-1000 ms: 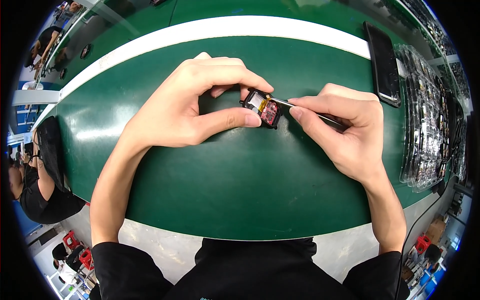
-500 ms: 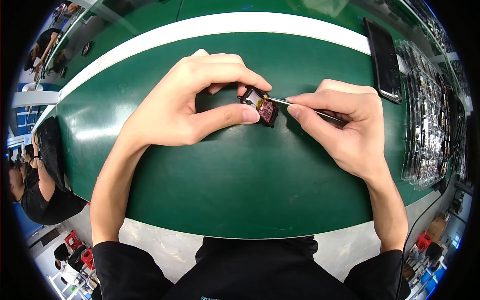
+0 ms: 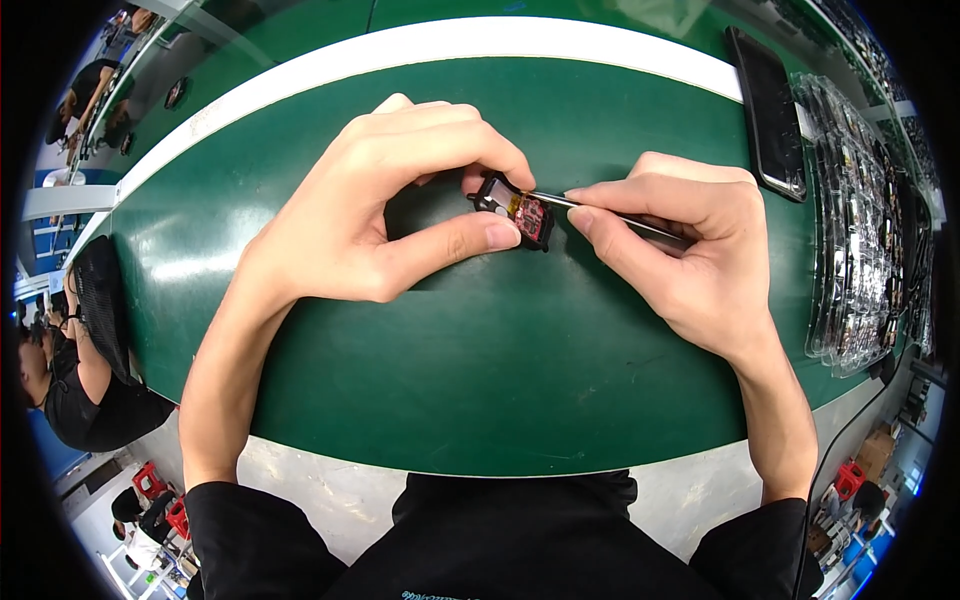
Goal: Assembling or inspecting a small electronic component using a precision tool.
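Between the thumb and fingers of my left hand (image 3: 345, 225) is a small black watch-like case (image 3: 541, 238), tilted and with its inside showing. A red circuit board (image 3: 530, 213) and a pale grey block are visible inside it, with a bit of yellow film between them. My right hand (image 3: 705, 245) is closed around slim metal tweezers (image 3: 625, 215). Their tip meets the upper right edge of the case, beside the yellow film and close to my left fingertips. Exactly what the tip touches is too small to tell.
Both hands are above a green tabletop (image 3: 480, 380) with a white strip (image 3: 480, 40) along its far side. A black phone-like device (image 3: 768, 115) lies at the far right. Stacked clear plastic trays (image 3: 850, 230) holding small parts stand beside it. Another person (image 3: 90, 380) sits at the left.
The case has shifted slightly left and tilted a little in my left hand. The tweezers have moved slightly left with it, their tip now nearer my left fingertips.
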A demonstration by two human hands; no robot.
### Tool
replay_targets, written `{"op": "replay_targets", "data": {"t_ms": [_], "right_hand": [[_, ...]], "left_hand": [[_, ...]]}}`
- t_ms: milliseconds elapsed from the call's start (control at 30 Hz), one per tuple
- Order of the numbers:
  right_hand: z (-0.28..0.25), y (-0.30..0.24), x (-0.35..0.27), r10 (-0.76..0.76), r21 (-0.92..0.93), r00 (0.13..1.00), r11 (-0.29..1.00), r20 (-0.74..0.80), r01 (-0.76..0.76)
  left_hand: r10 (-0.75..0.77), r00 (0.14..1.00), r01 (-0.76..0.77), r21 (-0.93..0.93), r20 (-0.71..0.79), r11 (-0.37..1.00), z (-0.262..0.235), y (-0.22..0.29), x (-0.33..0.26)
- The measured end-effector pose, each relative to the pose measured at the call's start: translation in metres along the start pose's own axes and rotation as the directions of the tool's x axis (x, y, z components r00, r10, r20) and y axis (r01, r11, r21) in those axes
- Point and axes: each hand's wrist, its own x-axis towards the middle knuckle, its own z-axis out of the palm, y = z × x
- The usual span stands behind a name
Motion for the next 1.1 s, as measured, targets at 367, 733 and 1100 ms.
{"op": "replay_targets", "data": {"t_ms": [367, 733, 1100], "right_hand": [[-0.0022, 0.0001, -0.0004, 0.002, 0.013, 1.000, 1.000, 0.007, -0.002], [0.0001, 0.0015, -0.0012, -0.010, 0.011, 1.000, 1.000, 0.004, 0.010], [0.0055, 0.0036, -0.0020, -0.097, -0.056, 0.992, 0.994, -0.077, 0.093]], "left_hand": [[-0.043, 0.999, 0.043, 0.004, -0.004, 0.999, -0.0004, 0.0029, 0.0000], [-0.047, 0.999, 0.048, 0.039, -0.011, 0.998, -0.0008, 0.0060, 0.0002], [-0.015, 1.000, 0.015, 0.055, -0.013, 0.998, 0.0005, 0.0021, -0.0002]]}}
